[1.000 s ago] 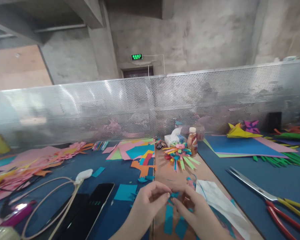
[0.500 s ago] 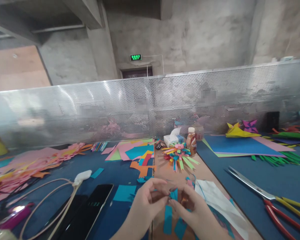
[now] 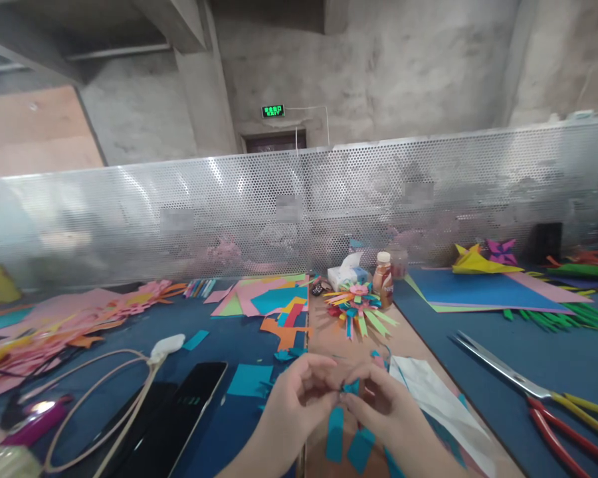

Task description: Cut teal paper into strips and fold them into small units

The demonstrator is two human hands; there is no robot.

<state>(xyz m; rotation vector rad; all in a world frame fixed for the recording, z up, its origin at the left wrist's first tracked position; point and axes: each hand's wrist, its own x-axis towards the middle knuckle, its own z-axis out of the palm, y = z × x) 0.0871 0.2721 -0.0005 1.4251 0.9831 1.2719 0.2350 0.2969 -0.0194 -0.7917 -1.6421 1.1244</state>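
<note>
My left hand [image 3: 303, 398] and my right hand [image 3: 376, 401] meet fingertip to fingertip above the brown board [image 3: 323, 352]. Between them is a small piece of blue paper [image 3: 351, 387], pinched by the fingers of both hands and partly hidden by them. Just below lie a blue paper strip [image 3: 335, 435] and a second blue paper piece [image 3: 361, 450]. A blue paper square [image 3: 250, 380] rests on the dark blue table to the left of my left hand. White tissue [image 3: 428, 392] lies beyond my right wrist.
Red-and-yellow-handled scissors [image 3: 521, 382] lie at right. A phone [image 3: 194, 411] and a white cable [image 3: 147, 372] are at left. Further back stand a colourful paper flower [image 3: 357, 309], a bottle [image 3: 383, 280] and a tissue box [image 3: 346, 275], before a perforated metal screen [image 3: 239, 219].
The fingertips have drawn closer around the blue paper piece, so less of it shows. The view has shifted slightly; the things on the table stay in place.
</note>
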